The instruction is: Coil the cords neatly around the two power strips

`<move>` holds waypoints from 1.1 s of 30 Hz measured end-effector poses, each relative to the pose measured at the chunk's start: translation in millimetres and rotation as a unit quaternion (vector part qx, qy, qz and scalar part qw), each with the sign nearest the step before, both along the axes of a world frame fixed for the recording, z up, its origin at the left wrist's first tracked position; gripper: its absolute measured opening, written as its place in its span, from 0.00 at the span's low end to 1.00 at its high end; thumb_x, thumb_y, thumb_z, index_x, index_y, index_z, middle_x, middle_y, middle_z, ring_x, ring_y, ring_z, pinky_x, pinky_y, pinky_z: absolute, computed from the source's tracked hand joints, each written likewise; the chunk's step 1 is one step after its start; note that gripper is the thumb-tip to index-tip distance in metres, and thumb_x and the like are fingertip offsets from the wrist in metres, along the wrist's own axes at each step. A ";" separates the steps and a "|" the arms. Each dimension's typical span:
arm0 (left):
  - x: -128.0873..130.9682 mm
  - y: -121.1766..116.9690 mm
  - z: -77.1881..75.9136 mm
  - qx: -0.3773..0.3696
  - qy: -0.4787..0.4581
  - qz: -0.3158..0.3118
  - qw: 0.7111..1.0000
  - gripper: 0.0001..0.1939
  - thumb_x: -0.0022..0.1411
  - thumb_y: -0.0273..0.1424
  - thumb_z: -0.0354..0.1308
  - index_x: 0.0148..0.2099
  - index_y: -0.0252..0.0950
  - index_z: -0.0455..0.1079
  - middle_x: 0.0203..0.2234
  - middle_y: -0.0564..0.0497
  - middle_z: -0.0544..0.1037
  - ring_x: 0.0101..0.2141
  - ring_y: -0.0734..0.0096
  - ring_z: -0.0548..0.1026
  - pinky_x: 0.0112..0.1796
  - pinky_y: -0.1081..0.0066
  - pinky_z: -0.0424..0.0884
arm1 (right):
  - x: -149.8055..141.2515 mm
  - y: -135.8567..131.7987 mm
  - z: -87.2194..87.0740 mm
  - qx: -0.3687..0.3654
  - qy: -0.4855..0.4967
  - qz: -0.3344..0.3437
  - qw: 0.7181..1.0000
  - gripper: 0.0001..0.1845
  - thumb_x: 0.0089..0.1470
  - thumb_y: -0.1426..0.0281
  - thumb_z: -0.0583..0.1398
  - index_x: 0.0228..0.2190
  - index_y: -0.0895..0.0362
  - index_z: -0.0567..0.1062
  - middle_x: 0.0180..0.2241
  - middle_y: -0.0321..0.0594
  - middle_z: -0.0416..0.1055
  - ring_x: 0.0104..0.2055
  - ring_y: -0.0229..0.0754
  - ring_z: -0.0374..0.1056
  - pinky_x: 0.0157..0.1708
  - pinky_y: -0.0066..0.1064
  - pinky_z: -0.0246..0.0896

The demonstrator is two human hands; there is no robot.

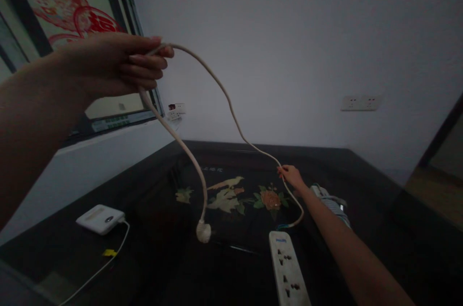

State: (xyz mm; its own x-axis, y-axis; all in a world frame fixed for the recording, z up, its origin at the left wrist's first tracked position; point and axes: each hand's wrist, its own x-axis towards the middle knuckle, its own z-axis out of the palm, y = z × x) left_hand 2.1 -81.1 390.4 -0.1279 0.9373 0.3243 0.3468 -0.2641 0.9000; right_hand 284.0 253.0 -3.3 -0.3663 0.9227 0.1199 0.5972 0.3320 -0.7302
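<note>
Raised at the upper left, my left hand [141, 62] is closed around a white power cord [228, 98]. From its fingers one stretch hangs down to a white plug [203, 232], which dangles over the dark table. The other stretch sags rightward to my right hand [288, 174], whose fingers pinch the cord low over the tabletop. Beyond that hand the cord curves back to a white power strip [287, 267] lying at the front, its sockets facing up. Bluish-green wires show where the cord meets the strip.
The dark glossy table [155, 257] bears a bird-and-flower picture. A white box [100, 219] with a thin cable lies at left. Behind my right forearm is a bundled grey cord [334, 204]. Wall sockets [360, 103] are at the back; a window [119, 4] is at left.
</note>
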 end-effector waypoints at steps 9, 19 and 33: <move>15.0 6.8 -10.2 0.082 -0.026 -0.073 0.994 0.14 0.71 0.27 0.40 0.34 0.32 0.64 0.13 0.61 0.44 0.15 0.81 0.35 0.19 0.77 0.38 | -7.3 -16.3 2.0 -0.010 0.005 0.079 0.997 0.17 0.59 0.65 0.58 0.48 0.59 0.69 0.48 0.44 0.68 0.45 0.45 0.68 0.42 0.42 0.67; 42.9 27.1 -33.0 0.085 -0.169 -0.107 0.976 0.19 0.73 0.26 0.37 0.31 0.32 0.62 0.14 0.63 0.54 0.12 0.88 0.47 0.19 0.80 0.48 | -6.3 -80.8 55.6 0.034 0.101 0.156 0.982 0.10 0.58 0.66 0.58 0.36 0.60 0.74 0.35 0.41 0.73 0.37 0.41 0.69 0.40 0.37 0.66; 74.7 43.7 -46.9 0.081 -0.293 -0.205 0.930 0.25 0.74 0.31 0.33 0.24 0.33 0.58 0.13 0.62 0.62 0.09 0.92 0.54 0.13 0.86 0.51 | -63.2 -208.2 83.2 -0.161 0.239 0.376 0.880 0.19 0.45 0.62 0.67 0.38 0.56 0.72 0.31 0.37 0.72 0.36 0.41 0.70 0.41 0.37 0.65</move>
